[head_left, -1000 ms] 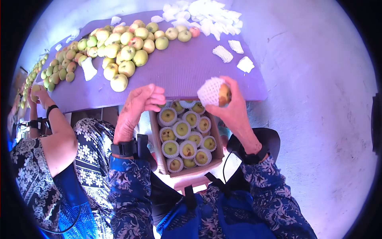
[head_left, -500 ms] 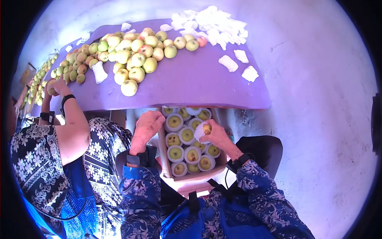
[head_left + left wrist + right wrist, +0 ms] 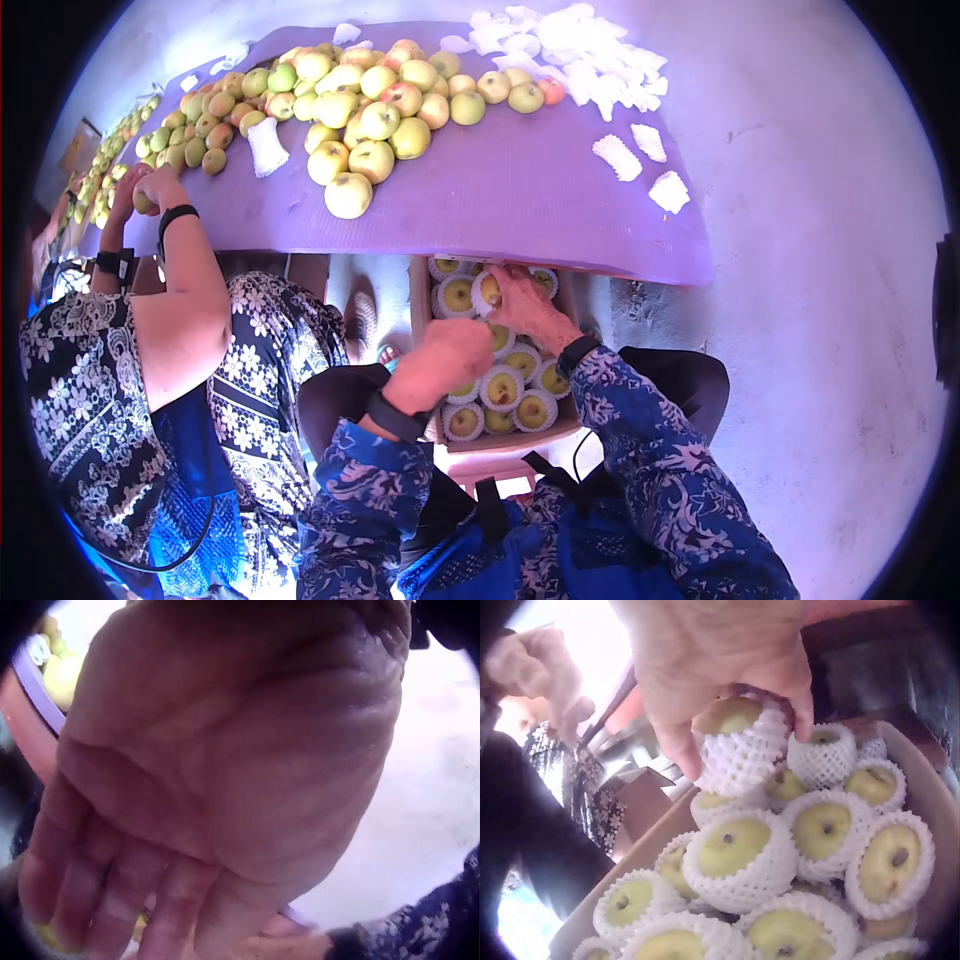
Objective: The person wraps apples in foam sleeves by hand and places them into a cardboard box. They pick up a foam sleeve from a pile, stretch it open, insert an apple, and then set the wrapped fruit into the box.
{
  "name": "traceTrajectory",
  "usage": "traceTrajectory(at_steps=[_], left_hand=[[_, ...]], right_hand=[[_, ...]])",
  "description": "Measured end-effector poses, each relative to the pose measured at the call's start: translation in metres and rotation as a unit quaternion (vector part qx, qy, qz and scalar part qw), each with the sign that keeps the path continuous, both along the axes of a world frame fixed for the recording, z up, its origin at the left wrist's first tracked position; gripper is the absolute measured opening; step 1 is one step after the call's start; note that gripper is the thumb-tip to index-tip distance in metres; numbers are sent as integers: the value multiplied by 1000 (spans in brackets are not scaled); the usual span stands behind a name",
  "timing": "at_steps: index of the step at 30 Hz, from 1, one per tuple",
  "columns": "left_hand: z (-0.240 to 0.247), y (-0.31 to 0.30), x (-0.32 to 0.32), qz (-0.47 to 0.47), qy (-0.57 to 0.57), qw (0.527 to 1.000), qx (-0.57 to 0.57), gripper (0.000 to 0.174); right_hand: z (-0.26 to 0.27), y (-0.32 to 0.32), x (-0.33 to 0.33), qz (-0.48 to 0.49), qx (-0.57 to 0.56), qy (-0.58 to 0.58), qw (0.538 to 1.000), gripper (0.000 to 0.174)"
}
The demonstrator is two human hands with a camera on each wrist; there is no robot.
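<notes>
My right hand (image 3: 527, 306) grips an apple in a white foam net (image 3: 744, 750) over the far end of the cardboard box (image 3: 518, 440). In the right wrist view the thumb and fingers curve down round the netted apple, just above the others in the box. Netted apples (image 3: 742, 847) fill the box, most with their stem or blossom ends up. My left hand (image 3: 440, 365), blurred in the head view, hovers over the box's left side. Its palm (image 3: 225, 765) fills the left wrist view, fingers loosely bent and holding nothing.
A purple-topped table (image 3: 500, 220) stands beyond the box, bearing a heap of bare apples (image 3: 370, 110). White foam nets (image 3: 580, 60) are piled at its back right, with several loose ones nearby. At left, another person (image 3: 180, 260) handles an apple.
My right hand has carried the netted apple down from beside the table edge to the box's far end. The left hand has moved right and nearer my body, over the box.
</notes>
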State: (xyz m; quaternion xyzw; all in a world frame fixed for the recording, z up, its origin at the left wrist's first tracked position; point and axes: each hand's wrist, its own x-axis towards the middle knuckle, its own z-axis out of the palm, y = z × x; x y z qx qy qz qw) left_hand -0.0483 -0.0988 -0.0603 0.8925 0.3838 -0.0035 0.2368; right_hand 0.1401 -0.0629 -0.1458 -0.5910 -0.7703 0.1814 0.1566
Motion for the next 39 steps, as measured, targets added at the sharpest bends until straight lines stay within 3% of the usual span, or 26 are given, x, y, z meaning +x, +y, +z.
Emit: traceTrajectory(at_steps=[4, 7, 11, 13, 17, 25, 28, 31, 33, 35, 36, 38, 39], left_hand=[[-1, -14, 13, -36, -55, 998, 25, 24], [12, -18, 15, -41, -61, 997, 33, 16], [8, -20, 16, -53, -106, 990, 72, 18], [1, -21, 20, -50, -82, 991, 93, 15], [-4, -24, 23, -49, -40, 996, 58, 8], [0, -31, 22, -38, -135, 981, 134, 5], [1, -32, 21, -44, -148, 981, 119, 5], [0, -33, 22, -52, -149, 980, 118, 5], [8, -30, 28, -59, -115, 988, 81, 4], [19, -23, 34, -66, -44, 997, -2, 3], [16, -24, 33, -67, -68, 995, 21, 3], [6, -28, 31, -67, -116, 989, 68, 3], [4, -30, 29, -61, -125, 987, 78, 2]], right_hand=[[-3, 8, -6, 8, 72, -67, 995, 75], [20, 16, -13, -35, -59, -34, 997, 67], [5, 23, -9, -40, -7, -55, 998, 58], [1, 27, -6, -49, 13, -41, 998, 63], [-8, 33, -2, -41, 35, -9, 999, 54], [-49, 58, -2, -39, 46, -7, 998, 31], [-42, 70, -6, 40, 0, -146, 988, 40], [-55, 81, -3, 165, 70, -225, 958, 47], [-64, 88, -3, 111, 7, -127, 986, 50], [-79, 90, 0, 78, 10, -16, 997, 51], [-96, 90, 10, 74, 42, 46, 995, 50], [-95, 86, 17, 72, 64, 53, 994, 50], [-72, 80, 17, 74, 54, -4, 996, 50]])
